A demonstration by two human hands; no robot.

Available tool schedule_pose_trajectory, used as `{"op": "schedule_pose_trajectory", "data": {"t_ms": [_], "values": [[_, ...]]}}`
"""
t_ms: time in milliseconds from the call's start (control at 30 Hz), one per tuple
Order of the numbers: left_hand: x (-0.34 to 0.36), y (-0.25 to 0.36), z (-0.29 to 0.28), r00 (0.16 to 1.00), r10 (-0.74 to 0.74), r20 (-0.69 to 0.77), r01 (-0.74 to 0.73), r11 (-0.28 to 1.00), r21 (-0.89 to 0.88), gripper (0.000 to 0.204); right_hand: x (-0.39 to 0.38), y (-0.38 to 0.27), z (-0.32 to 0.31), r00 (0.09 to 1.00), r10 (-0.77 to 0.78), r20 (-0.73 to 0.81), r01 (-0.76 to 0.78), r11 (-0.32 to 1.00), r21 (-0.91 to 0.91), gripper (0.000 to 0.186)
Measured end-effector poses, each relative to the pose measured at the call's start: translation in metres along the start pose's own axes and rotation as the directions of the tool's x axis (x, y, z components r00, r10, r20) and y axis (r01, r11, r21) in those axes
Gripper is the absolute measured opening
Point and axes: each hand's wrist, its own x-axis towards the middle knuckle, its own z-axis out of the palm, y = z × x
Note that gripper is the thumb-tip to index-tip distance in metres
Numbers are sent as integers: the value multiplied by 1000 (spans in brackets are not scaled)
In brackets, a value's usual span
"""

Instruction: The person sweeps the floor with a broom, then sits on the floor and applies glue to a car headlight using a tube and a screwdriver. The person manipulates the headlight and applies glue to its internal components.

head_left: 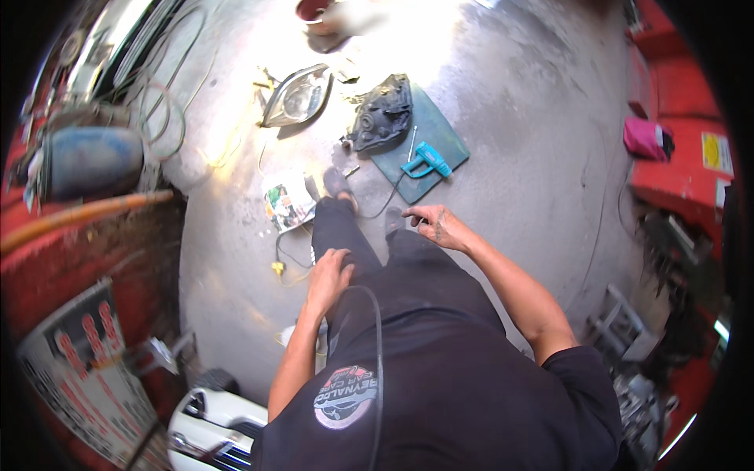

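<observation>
Floored in grey concrete at frame center. Bounded by red surfaces at left and upper right. Lit brightly at upper center.

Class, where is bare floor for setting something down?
Bare: grey concrete floor between the flat dark-green board and the red structure at right. Crowded: the board, under a teal heat gun, and its left side, with a black plastic headlamp housing and clear-lensed headlamp.

Floor free right of board; heat gun, black housing obstruct board
</observation>
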Motion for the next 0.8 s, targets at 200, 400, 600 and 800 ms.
{"op": "schedule_pose_trajectory", "data": {"t_ms": [200, 400, 600, 800], "values": [[155, -19, -64, 892, 209, 400, -370, 847, 383, 45, 42, 35, 41, 955, 74, -286, -98, 993, -72, 55], [303, -82, -118, 623, 228, 748, -723, 533, 439, 21, 149, 11, 122, 878, 320, -355, -381, 917, -116, 56], [369, -128, -172, 335, 162, 928, -838, 502, 215, 15, 191, -64, 172, 748, 639, -179, -582, 761, 286, 50], [384, -139, -234, -3, -47, 999, -532, 846, 38, 29, 169, -142, 196, 759, 631, 161, -399, 255, 881, 48]]}}
